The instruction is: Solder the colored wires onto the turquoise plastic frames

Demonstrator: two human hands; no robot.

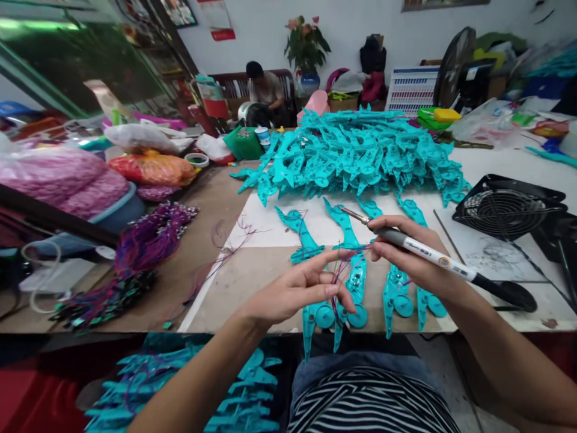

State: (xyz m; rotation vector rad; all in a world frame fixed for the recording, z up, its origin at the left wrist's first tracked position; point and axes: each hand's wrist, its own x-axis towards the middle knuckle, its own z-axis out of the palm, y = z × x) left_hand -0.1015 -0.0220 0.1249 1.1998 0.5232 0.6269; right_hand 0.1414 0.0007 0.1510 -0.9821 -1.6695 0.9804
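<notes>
**Both hands busy over teal parts at front edge of table**

Biggest first: wooden worktable (211, 198) fills the view, w/ white sheets laid over its middle. At the back sits a big pile of teal plastic parts (356, 153), heaped and tangled. Far left are bags of pink fluff (58, 177), w/ a bundle of purple wire pieces (144, 246) in front of them, spilling toward the table edge. On the rt is a black fan grille (509, 204), lying flat. Below the front edge I see a bin of more teal parts (243, 391). A second person (265, 90) sits by the far wall, well apart from the hands.

Near the front edge is a row of teal parts (399, 288), laid side by side lengthwise, round ends toward me.

Left hand (293, 291): long fingers stretched out to the rt, thumb pressed against them, pinching thin wires (336, 273) (purple/red/green strands). The strands run down onto the teal part (357, 279) just beside the thumb, 2nd in the row.

Right hand (408, 252): fingers curled tight, pen-style, around a soldering iron (433, 255). Its tip points up-left, over the narrow end of the row; can't tell if it touches. The handle and cord trail off rt over the table. The hands sit near each other, fingertips almost meeting above the same part.
</notes>
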